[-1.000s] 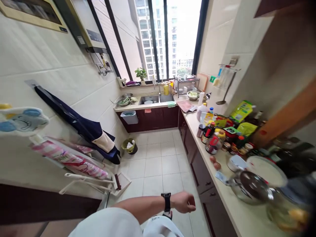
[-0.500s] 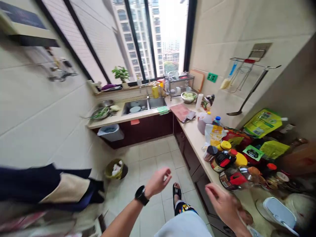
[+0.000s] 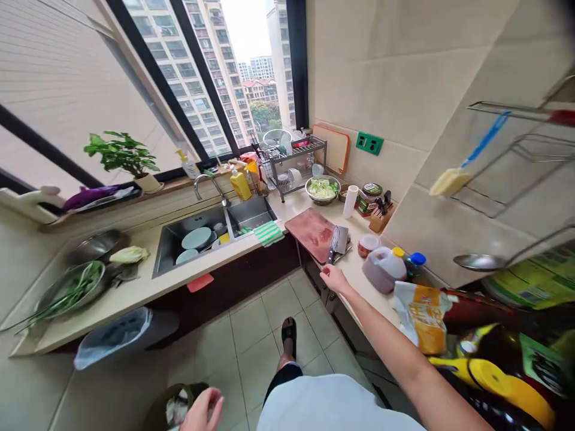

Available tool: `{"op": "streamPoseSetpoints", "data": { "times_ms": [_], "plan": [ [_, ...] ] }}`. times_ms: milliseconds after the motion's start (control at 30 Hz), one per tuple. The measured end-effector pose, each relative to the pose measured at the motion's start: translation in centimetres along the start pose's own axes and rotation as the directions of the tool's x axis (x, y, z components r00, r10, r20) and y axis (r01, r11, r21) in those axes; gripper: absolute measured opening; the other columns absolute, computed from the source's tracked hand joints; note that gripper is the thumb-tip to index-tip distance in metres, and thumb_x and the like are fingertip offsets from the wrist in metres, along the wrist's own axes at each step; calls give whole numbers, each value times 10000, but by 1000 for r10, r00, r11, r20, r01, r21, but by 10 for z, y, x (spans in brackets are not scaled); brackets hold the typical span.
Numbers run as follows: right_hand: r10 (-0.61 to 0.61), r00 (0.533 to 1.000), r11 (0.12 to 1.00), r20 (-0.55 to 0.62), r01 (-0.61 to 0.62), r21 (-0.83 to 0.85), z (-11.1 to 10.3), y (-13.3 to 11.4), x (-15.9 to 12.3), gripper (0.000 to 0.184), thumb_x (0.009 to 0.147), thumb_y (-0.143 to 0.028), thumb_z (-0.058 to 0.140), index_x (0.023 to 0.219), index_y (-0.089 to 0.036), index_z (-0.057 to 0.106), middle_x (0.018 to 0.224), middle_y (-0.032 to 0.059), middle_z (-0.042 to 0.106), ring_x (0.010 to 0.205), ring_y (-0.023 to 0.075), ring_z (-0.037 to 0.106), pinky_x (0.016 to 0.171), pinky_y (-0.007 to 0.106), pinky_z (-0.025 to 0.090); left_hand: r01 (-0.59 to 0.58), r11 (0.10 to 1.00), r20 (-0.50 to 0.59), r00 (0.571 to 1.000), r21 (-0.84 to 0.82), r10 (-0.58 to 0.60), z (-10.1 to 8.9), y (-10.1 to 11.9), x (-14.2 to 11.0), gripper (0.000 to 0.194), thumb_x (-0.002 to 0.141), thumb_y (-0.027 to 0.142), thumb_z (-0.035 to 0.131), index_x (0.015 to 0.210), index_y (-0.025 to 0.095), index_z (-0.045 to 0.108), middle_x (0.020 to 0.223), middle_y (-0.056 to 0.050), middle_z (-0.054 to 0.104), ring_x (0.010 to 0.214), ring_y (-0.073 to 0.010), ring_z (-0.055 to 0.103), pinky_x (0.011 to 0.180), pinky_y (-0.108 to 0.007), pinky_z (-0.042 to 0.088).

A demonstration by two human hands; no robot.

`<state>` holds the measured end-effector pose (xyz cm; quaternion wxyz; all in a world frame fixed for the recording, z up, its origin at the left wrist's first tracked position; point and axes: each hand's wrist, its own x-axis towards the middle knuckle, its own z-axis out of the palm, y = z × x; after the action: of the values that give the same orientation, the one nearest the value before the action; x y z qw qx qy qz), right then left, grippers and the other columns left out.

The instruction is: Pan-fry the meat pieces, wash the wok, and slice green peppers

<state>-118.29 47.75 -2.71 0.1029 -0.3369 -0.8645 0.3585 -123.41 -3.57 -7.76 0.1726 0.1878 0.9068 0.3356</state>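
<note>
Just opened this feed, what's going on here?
A person is standing at a kitchen counter, and neither bare hand shows anything held. The right hand is at the counter's edge, just short of a cleaver resting on a pink cutting board. The left hand is low, by a small waste bin. A bowl of shredded cabbage sits on the counter beyond the board, near a steel sink holding plates.

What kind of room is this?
It looks like a home kitchen, probably in a high-rise flat: there is a steel double sink holding plates, a chopping board with a cleaver on it, and tower blocks outside the window.
</note>
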Motion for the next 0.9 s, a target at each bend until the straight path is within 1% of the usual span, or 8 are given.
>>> {"op": "streamPoseSetpoints", "data": {
  "times_ms": [67,167,267,400,533,667,800,900],
  "plan": [
    [73,994,997,-77,-70,41,3,5,48,61,813,-177,646,857,-196,685,854,45,731,799,184,668,796,279,490,-59,997,50,997,52,56,-13,19,80,367,819,597,478,770,256,605,791,-65,706,800,-286,698,761,-410,569],
    [202,960,977,-195,-185,102,-4,6,109,42,802,-192,657,829,-208,683,831,49,726,790,194,669,802,288,499,-259,955,143,960,143,239,-35,83,207,350,893,530,427,808,230,586,831,-67,670,796,-248,659,778,-389,543],
    [259,918,966,-300,-251,65,-29,-1,170,119,838,-236,638,934,-193,695,910,78,728,858,210,672,859,306,498,-498,860,264,849,110,458,-45,170,326,304,930,470,440,860,215,591,882,-73,661,821,-229,635,788,-369,524],
    [236,895,953,-379,-289,-88,-74,-19,267,304,887,-266,595,1154,-133,653,1130,156,679,1077,250,624,985,339,454,-672,741,292,713,22,638,-25,280,447,213,945,378,475,955,207,601,950,-89,670,867,-229,636,811,-366,517],
    [220,880,929,-422,-320,-184,-106,-41,369,445,927,-276,554,1330,-88,549,1377,235,518,1256,328,513,1064,411,393,-735,676,310,631,-52,711,17,348,516,178,961,346,473,960,204,581,996,-96,649,902,-224,633,815,-354,509],
    [298,824,888,-482,-425,-177,-120,-49,445,577,932,-257,575,1449,-52,422,1467,300,396,1311,391,456,1062,480,367,-732,666,396,574,-146,717,53,380,552,193,964,362,488,888,200,557,934,-79,624,835,-207,609,778,-345,498],
    [461,791,825,-403,-549,-133,-131,-38,486,441,968,-252,580,1330,-3,546,1272,323,570,1202,355,576,993,454,419,-663,691,484,522,-288,702,76,398,592,242,941,410,551,814,204,538,861,-52,612,766,-183,587,741,-325,486],
    [514,752,784,-412,-607,-130,-140,-28,493,303,1010,-220,505,1129,7,667,1108,284,658,1146,314,622,988,429,424,-494,758,562,512,-425,649,94,419,628,276,932,442,571,811,194,556,829,-40,634,749,-163,583,706,-290,477]
  ]
}}
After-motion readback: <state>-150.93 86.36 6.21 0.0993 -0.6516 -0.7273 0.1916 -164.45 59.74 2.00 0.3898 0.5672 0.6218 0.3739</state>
